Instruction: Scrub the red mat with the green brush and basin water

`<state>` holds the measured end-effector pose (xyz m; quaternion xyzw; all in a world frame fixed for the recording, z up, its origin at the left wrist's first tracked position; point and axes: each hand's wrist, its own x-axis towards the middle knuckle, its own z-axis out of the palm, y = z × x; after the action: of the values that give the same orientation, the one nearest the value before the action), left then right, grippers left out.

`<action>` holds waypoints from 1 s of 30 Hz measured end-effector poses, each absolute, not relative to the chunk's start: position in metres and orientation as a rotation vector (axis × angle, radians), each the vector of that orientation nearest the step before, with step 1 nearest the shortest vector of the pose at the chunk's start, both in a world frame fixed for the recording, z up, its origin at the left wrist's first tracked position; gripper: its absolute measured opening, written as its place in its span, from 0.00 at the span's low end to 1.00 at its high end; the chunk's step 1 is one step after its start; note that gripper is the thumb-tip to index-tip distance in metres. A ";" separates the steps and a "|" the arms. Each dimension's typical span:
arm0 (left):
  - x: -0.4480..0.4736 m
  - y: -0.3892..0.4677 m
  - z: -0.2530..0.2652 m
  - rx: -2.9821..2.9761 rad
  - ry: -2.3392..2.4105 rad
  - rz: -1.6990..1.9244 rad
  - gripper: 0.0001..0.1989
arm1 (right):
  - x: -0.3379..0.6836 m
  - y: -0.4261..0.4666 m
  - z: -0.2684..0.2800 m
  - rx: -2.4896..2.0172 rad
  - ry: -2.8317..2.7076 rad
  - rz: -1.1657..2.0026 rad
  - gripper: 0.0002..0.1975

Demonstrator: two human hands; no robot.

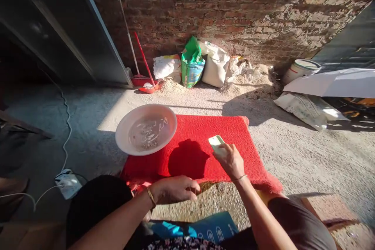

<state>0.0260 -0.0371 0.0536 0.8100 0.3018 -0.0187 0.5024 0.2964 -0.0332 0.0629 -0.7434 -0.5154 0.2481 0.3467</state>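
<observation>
My right hand (231, 160) is closed around a pale green, flat-topped block (216, 142), and the block's far end sticks out past my fingers. Its underside is hidden, so I cannot tell whether it has bristles. The block is over the right part of a red textured cloth (211, 127) spread on a low surface. At the cloth's front edge is my left hand (178, 189), loosely curled, thumb and fingers apart, with nothing visible in it. A wide pale basin (121, 140) with some clear water rests at the cloth's left side, tilted in view.
Against the brick wall (205, 8) stand a green sack (191, 66), a white sack (216, 66) and a red dustpan (149, 88). A white bucket (303, 68) is at the right. A power strip (68, 183) and cable lie left. A blue bag (213, 226) lies between my legs.
</observation>
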 end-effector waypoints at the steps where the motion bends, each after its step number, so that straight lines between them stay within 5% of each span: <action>1: 0.026 -0.034 0.052 1.830 0.741 0.016 0.14 | 0.274 -0.015 0.066 -2.003 -1.504 0.545 0.16; 8: 0.020 -0.014 0.062 1.716 0.991 0.218 0.14 | 0.206 0.029 0.053 -2.112 -1.991 0.389 0.17; 18: 0.007 -0.002 0.026 2.632 1.265 0.401 0.23 | 0.408 -0.020 0.072 -2.703 -1.212 0.171 0.23; 30: 0.009 0.021 0.003 2.667 1.337 0.308 0.29 | 0.205 0.083 0.078 -2.341 -1.890 0.340 0.22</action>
<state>0.0093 0.0212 0.0029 0.8870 0.4446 0.1025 0.0711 0.2050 0.0825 0.0781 -0.7719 -0.6231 0.1123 0.0570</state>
